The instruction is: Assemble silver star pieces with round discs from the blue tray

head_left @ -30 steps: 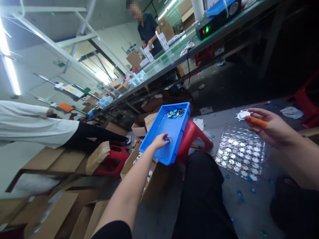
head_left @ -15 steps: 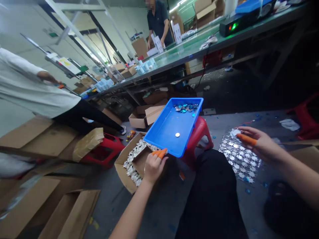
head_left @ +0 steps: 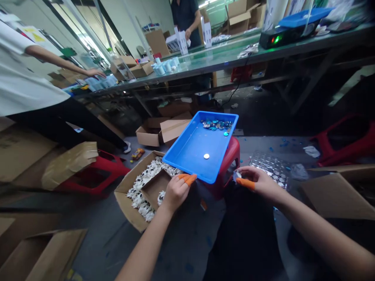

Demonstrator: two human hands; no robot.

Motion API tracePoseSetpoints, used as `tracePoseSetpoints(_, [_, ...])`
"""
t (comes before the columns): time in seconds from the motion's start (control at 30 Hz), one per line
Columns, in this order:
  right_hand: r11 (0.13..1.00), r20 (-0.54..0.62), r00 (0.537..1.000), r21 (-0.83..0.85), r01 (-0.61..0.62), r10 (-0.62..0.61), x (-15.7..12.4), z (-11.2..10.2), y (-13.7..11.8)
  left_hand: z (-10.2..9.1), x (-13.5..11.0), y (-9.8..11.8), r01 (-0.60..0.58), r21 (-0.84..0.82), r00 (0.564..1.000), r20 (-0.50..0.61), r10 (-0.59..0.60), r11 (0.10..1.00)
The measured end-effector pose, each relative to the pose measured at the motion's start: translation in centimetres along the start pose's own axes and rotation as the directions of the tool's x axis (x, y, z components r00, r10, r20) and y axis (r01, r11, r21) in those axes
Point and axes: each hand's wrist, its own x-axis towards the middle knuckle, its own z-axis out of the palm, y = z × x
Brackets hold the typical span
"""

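Observation:
A blue plastic tray (head_left: 190, 150) rests on a red stool, with a heap of shiny blue and silver discs (head_left: 216, 125) at its far end and one lone disc (head_left: 206, 156) on its floor. My left hand (head_left: 177, 191) is at the tray's near corner, its orange finger cots next to the rim. Its fingertips are partly hidden. My right hand (head_left: 258, 183) pinches a small white piece (head_left: 236, 175) near the tray's near right corner. Below my left hand lies an open cardboard box (head_left: 129, 191) packed with white pieces.
The red stool (head_left: 230, 156) stands close to my knees, with a silvery sheet of pieces (head_left: 268, 168) behind it. Cardboard boxes and flaps (head_left: 336, 195) surround me. A long green-topped workbench (head_left: 216, 58) runs behind, with a standing person (head_left: 184, 15) and another person's arm (head_left: 64, 62).
My right hand has moved left from above the silvery sheet toward the tray, still pinching the white piece. My left hand has withdrawn from inside the tray to its near corner, and the lone disc now lies there.

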Motion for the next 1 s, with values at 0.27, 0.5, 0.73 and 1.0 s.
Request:
tracePoseSetpoints(0.27, [0.999,0.103,0.994,-0.026,-0.043,0.045,2.9,6.5,1.2,-0.7,1.4,-0.9,0.087,-0.187,0.996,0.028,-0.083,0.978])
tracePoseSetpoints(0.5, [0.994,0.102,0.990,-0.061,-0.088,0.094,3.6,6.7,1.0,-1.2,2.8,-1.2,0.277,-0.338,0.960,0.134,-0.245,0.900])
tracePoseSetpoints(0.73, [0.986,0.070,0.984,0.012,-0.166,0.165,3.2,6.7,-0.1,-1.8,3.6,-1.3,0.425,-0.384,0.905,0.201,-0.375,0.820])
tracePoseSetpoints(1.0, [0.989,-0.016,0.999,-0.143,-0.044,0.043,5.6,6.7,-1.6,-0.4,0.8,-0.2,0.127,-0.147,0.991,0.045,-0.122,0.981])
